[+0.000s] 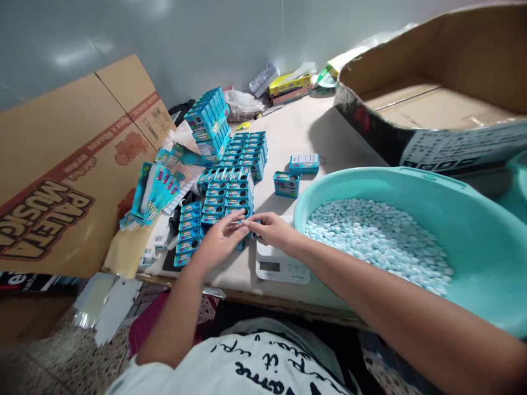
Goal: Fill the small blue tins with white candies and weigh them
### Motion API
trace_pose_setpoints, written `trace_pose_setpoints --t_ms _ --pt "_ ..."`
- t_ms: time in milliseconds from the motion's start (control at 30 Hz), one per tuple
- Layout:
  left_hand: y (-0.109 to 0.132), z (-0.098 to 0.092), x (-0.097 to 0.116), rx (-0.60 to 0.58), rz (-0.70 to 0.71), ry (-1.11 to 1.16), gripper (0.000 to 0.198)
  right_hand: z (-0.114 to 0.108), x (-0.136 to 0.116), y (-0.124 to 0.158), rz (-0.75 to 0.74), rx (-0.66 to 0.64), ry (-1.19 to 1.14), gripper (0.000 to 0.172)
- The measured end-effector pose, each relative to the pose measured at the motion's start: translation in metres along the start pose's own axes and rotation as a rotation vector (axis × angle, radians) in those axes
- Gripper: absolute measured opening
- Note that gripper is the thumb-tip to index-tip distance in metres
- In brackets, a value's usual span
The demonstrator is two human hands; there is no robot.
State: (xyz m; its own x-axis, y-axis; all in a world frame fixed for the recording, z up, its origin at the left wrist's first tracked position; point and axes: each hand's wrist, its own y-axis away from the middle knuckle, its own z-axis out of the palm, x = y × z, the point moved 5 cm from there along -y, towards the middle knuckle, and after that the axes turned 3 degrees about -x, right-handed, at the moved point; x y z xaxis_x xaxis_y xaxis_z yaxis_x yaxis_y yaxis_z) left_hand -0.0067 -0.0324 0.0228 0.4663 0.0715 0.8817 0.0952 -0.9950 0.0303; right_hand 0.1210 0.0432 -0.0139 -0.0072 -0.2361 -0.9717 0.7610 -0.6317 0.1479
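Observation:
Fingertips of my left hand and my right hand meet at the near right corner of the packed rows of small blue candy tins. Between them is a small blue tin, mostly hidden by the fingers, with both hands closed on it. My right hand is over the far left part of a white digital scale. Two loose tins lie beyond it, one upright and one on its side. A turquoise tub at right holds many pale blue and white candies.
Stacked tins rise behind the rows. Flat blue printed cartons lie to the left, beside a large cardboard box. An open cardboard box stands behind the tub. Bags and a yellow box line the wall.

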Motion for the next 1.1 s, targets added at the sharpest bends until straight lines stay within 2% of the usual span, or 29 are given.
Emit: trace_pose_setpoints --t_ms 67,167,267,367,433,500,600,667,800,900,967,1100 --pt "0.005 0.025 -0.005 0.127 0.043 0.169 0.053 0.004 0.000 0.000 -0.008 -0.039 -0.043 0.047" --pt "0.007 0.037 -0.017 0.264 0.068 0.274 0.052 0.008 0.001 0.002 0.006 -0.048 -0.055 0.048" --pt "0.012 0.022 -0.025 0.355 0.104 0.201 0.049 0.009 0.000 0.004 0.008 -0.019 -0.029 0.044" --pt "0.027 0.002 -0.027 0.495 0.147 0.039 0.035 0.002 -0.003 0.002 0.000 0.117 -0.046 0.034" --pt "0.040 0.001 -0.029 0.558 0.173 -0.023 0.026 -0.003 -0.003 0.000 0.011 0.190 -0.060 0.030" --pt "0.053 0.014 -0.030 0.553 0.273 -0.164 0.020 -0.007 -0.003 -0.003 0.024 0.225 -0.070 0.030" --pt "0.070 0.053 -0.036 0.383 0.489 -0.514 0.023 -0.011 -0.001 -0.005 0.045 0.259 -0.077 0.029" --pt "0.075 0.073 -0.047 0.307 0.527 -0.659 0.027 -0.011 0.000 -0.005 0.059 0.266 -0.068 0.028" --pt "0.076 0.079 -0.064 0.310 0.438 -0.709 0.028 -0.009 0.001 -0.004 0.084 0.255 -0.036 0.026" --pt "0.080 0.073 -0.066 0.245 0.376 -0.762 0.015 -0.010 0.001 -0.004 0.069 0.245 -0.021 0.034" --pt "0.086 0.062 -0.067 0.230 0.290 -0.805 0.016 -0.010 0.000 -0.005 0.051 0.227 -0.011 0.040" --pt "0.105 0.022 -0.078 0.311 -0.071 -0.887 0.012 -0.010 -0.002 -0.003 0.057 0.233 0.008 0.040"
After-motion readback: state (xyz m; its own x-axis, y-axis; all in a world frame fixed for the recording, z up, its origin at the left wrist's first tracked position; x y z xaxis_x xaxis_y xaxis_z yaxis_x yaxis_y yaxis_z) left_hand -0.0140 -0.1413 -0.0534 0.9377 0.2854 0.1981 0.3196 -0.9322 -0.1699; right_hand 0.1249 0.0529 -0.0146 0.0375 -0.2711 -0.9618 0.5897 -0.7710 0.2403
